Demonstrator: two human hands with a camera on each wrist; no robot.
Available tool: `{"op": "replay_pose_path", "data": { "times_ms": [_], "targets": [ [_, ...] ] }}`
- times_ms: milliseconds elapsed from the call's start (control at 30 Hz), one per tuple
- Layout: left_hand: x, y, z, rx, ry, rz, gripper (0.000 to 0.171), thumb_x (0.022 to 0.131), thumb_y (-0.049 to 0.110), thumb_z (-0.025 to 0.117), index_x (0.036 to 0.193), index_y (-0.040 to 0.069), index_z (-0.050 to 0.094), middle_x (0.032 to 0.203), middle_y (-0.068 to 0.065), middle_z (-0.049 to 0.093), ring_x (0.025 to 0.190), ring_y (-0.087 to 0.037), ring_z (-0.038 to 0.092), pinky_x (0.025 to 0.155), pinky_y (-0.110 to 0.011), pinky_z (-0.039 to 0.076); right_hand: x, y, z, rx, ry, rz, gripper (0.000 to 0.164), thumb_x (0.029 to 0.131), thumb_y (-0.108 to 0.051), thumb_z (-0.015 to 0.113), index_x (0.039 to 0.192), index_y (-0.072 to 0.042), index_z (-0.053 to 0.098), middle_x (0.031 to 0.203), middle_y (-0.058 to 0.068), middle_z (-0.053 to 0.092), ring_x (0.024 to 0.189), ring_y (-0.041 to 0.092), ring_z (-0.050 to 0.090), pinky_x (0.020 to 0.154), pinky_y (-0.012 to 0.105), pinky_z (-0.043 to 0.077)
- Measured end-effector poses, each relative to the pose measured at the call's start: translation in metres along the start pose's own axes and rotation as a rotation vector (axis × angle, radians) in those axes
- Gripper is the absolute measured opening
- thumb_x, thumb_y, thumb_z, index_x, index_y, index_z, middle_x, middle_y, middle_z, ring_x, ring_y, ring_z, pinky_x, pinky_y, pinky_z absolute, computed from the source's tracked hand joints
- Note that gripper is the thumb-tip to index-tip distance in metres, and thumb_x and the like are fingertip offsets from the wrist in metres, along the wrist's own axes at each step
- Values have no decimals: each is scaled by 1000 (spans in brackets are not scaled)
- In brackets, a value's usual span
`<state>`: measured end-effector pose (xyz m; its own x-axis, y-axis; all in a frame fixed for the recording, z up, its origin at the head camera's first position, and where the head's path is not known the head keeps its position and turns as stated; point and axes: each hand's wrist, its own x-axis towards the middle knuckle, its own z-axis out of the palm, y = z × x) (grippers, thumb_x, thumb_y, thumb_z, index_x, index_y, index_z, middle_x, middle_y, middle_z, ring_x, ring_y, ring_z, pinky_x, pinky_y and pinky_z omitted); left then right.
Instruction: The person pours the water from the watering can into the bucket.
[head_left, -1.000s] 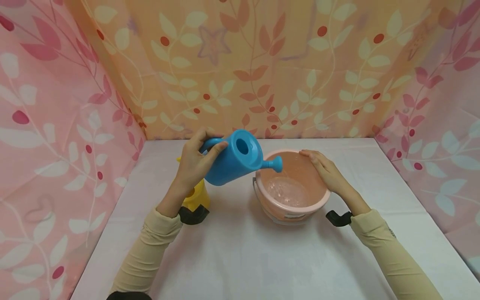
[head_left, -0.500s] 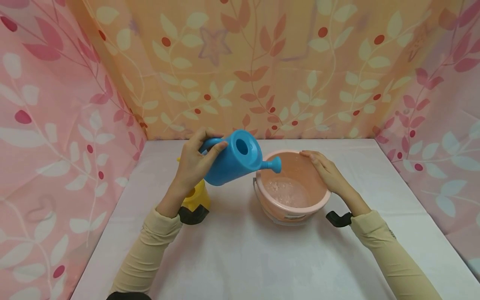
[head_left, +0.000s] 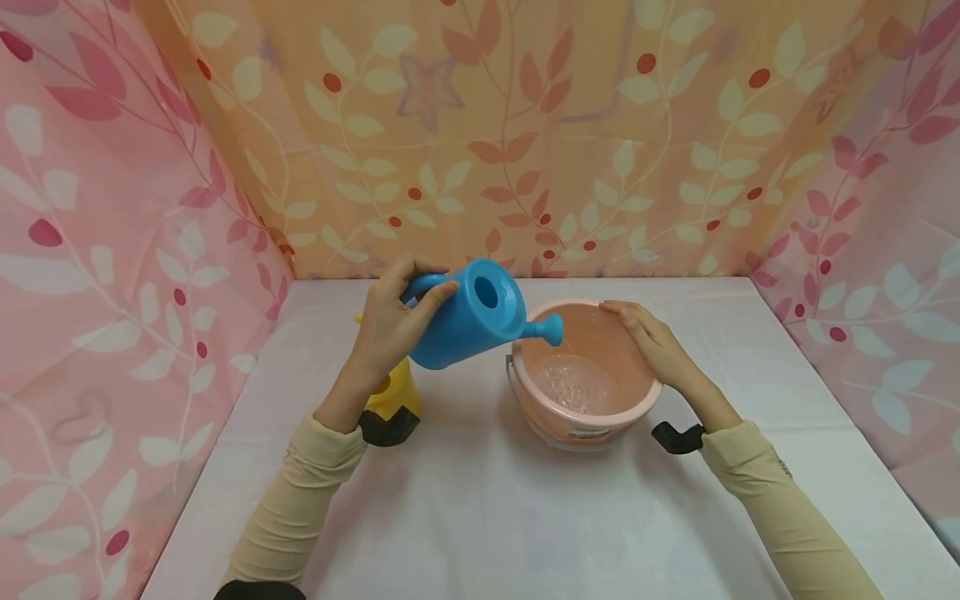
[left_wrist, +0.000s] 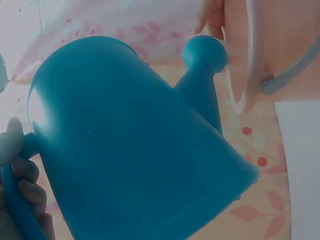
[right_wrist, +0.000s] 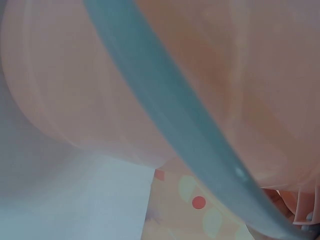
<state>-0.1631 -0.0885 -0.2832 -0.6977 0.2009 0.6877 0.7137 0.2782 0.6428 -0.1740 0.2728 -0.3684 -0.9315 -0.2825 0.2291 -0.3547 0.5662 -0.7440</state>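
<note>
My left hand point(head_left: 397, 321) grips the handle of a blue watering can point(head_left: 465, 321) in the air. The can tilts to the right, its round spout head point(head_left: 553, 329) over the near-left part of a pink bucket point(head_left: 585, 425). In the left wrist view, fingers point(left_wrist: 30, 192) wrap round the can's handle, and droplets cling to its edge. Clear rippling water point(head_left: 573, 385) lies in the bucket; a stream cannot be made out. On the bucket's far-right rim rests my right hand point(head_left: 648, 337), fingers fairly straight, thumb unclear. The right wrist view shows mostly the bucket's side and its grey handle point(right_wrist: 170, 110).
A yellow container point(head_left: 393, 396) stands left of the bucket, partly hidden behind the left wrist. Black wrist mounts point(head_left: 677, 437) stick out beside both sleeves. White cloth point(head_left: 480, 517) covers the table, and patterned curtains point(head_left: 487, 142) enclose the back and both sides.
Ripples on the water in the bucket shift from frame to frame. Both hands, the watering can and the bucket stay almost where they were.
</note>
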Motion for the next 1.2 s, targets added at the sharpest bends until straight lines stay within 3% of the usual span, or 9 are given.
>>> {"op": "replay_pose_path", "data": {
  "times_ms": [200,333,733,1033,1200],
  "targets": [
    [1,-1,2,2,-10,-2,21,83,9,67,101,1,59,96,-8,65,87,-15,61,77,-30,50,-6,-27,-2,-2,-9,7,40,103,-18,30,133,6,44,138,25,39,131,41,31,104,60,23],
    [2,0,2,-1,-15,5,22,83,10,67,101,1,59,97,-9,64,89,-15,61,78,-31,50,-8,-31,-2,-8,-7,19,41,103,-18,30,133,6,44,139,25,39,132,41,31,105,59,23],
    [3,1,4,8,-22,9,23,83,11,67,102,1,59,95,-8,63,87,-14,60,76,-29,49,-8,-28,-2,7,-9,31,41,103,-20,30,133,3,44,140,23,38,132,40,30,105,59,23],
    [5,0,6,1,-17,11,24,83,12,68,103,2,59,95,-8,64,87,-14,60,77,-31,50,1,8,0,5,-2,19,40,103,-23,30,135,-4,46,141,17,40,133,35,31,106,57,23],
    [6,-1,7,0,-20,13,24,83,14,67,102,2,59,96,-9,64,89,-15,60,78,-33,50,-2,-10,-1,10,0,7,40,103,-20,30,134,0,45,140,20,40,133,37,31,106,58,23]
  ]
}}
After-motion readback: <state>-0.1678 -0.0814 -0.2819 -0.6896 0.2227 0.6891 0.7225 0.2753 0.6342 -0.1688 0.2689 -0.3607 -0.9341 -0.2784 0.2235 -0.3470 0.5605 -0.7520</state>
